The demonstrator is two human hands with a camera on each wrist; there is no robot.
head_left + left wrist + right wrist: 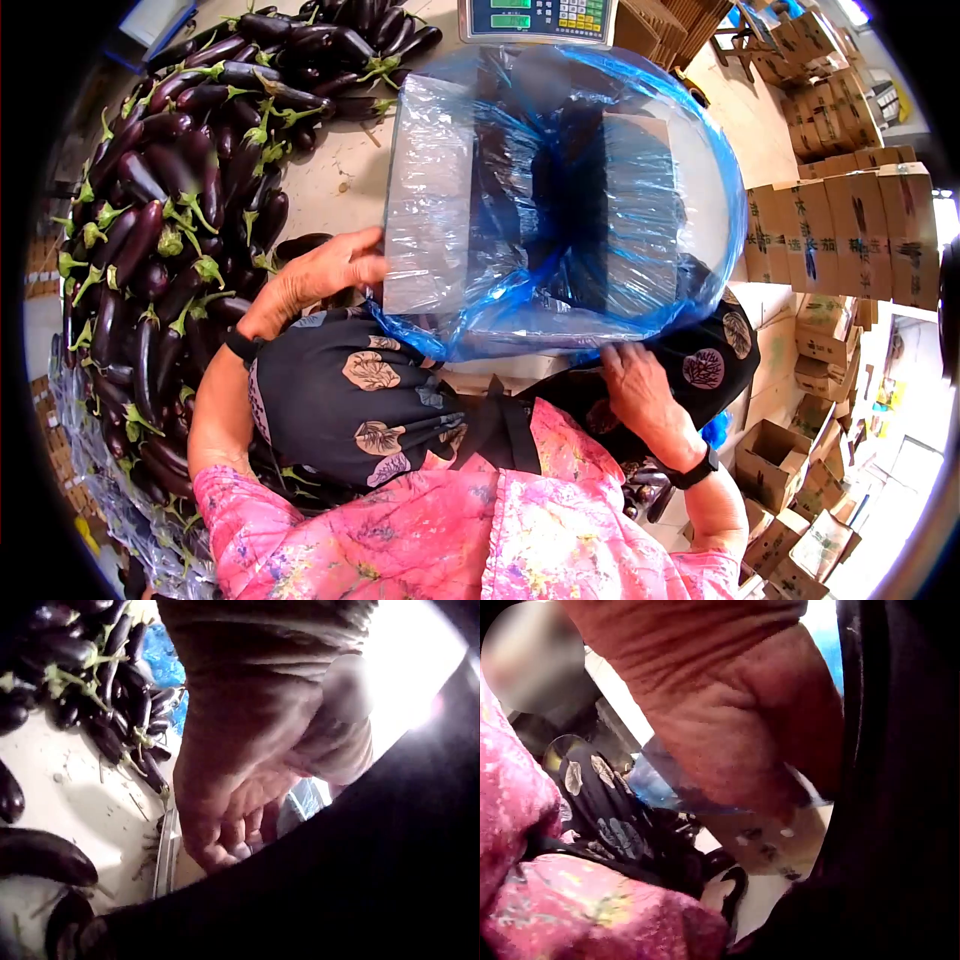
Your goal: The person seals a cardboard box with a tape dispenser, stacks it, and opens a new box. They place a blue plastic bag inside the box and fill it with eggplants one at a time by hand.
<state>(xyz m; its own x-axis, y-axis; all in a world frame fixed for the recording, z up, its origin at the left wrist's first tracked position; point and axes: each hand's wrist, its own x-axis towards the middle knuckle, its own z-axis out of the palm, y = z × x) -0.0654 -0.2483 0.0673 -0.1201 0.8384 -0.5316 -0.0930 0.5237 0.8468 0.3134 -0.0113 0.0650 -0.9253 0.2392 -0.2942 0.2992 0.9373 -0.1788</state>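
Note:
A cardboard box stands lined with a thin blue plastic bag, whose rim is folded out over the box's sides. My left hand grips the bag at the box's left side; in the left wrist view the left hand has bent fingers, their tips partly hidden by a dark strip. At the front edge, my right hand holds the bag's hanging rim with its fingertips. The right wrist view shows the right hand close to blue plastic and printed cardboard, its fingers mostly hidden.
A large heap of eggplants covers the table's left side. A digital scale stands behind the box. Printed folded cartons are stacked on the right, with several open boxes below. The person's patterned apron lies close to the box's front.

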